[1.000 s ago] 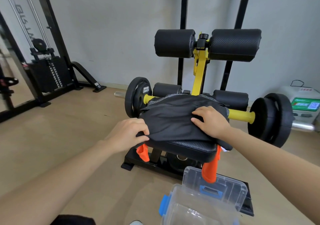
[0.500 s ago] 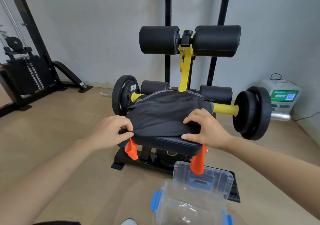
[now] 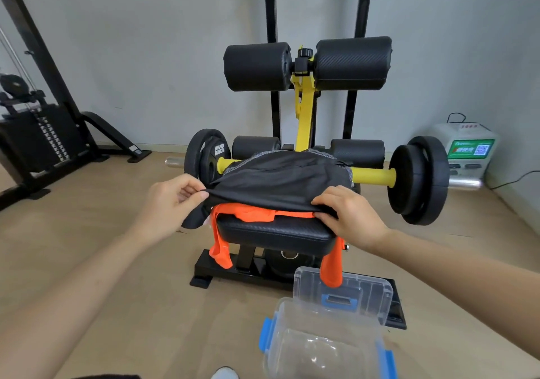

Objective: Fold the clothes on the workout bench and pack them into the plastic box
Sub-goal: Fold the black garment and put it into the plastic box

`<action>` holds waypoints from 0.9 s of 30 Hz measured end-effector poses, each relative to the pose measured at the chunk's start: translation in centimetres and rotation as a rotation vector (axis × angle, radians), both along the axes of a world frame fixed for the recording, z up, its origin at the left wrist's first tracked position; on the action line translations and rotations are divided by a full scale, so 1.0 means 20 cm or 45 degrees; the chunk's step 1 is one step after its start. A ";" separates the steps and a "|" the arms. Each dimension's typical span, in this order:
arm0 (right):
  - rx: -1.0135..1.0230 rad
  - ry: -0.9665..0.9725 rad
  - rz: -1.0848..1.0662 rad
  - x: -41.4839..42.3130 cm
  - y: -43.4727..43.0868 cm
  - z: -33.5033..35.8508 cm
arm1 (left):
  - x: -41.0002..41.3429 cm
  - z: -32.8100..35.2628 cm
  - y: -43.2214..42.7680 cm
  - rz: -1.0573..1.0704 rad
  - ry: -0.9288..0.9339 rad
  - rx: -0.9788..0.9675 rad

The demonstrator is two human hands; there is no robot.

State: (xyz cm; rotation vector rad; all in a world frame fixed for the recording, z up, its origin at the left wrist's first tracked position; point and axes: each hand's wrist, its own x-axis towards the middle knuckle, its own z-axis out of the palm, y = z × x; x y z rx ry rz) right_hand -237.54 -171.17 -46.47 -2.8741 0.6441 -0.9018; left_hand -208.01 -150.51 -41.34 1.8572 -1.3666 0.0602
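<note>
A black garment (image 3: 280, 180) lies over the black padded seat of the workout bench (image 3: 274, 232). My left hand (image 3: 168, 200) pinches its near left edge and my right hand (image 3: 347, 215) grips its near right edge, both holding that edge lifted off the seat. Under it lies an orange garment (image 3: 254, 213), whose ends hang down both sides of the seat. The clear plastic box (image 3: 324, 346) with blue latches stands open on the floor in front of the bench, its lid (image 3: 344, 294) tilted back.
A barbell with black weight plates (image 3: 418, 180) crosses behind the seat, under the yellow post with black roller pads (image 3: 306, 66). A cable machine with a weight stack (image 3: 43, 136) stands at the left. A white device (image 3: 467, 153) sits by the right wall. The floor is wood.
Both hands have lifted the black garment's near edge, and the orange garment under it now shows on the seat. The camera has moved closer.
</note>
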 end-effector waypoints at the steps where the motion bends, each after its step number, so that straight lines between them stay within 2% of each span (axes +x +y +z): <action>1: -0.006 0.000 -0.018 -0.02 -0.01 0.01 | -0.01 0.00 0.00 0.006 0.005 -0.006; 4: 0.069 -0.053 -0.068 -0.07 -0.02 0.04 | -0.02 0.01 -0.01 0.012 0.043 -0.020; 7: 0.270 -0.181 -0.137 -0.11 -0.02 0.11 | -0.04 0.04 -0.02 -0.043 0.147 -0.020; 10: 0.470 -0.264 -0.161 -0.14 -0.04 0.19 | -0.07 0.06 -0.02 -0.112 0.284 0.076; 12: 0.566 -0.275 -0.154 -0.16 -0.04 0.23 | -0.09 0.06 -0.01 -0.142 0.291 0.158; 16: 0.578 -0.171 -0.090 -0.23 0.00 0.29 | -0.10 0.08 0.03 -0.178 0.303 0.295; 21: 0.554 0.056 0.008 -0.32 0.02 0.40 | -0.12 0.12 0.10 -0.237 0.378 0.315; 27: 0.463 -0.018 -0.095 -0.29 -0.03 0.37 | -0.12 0.10 0.01 -0.113 0.408 0.125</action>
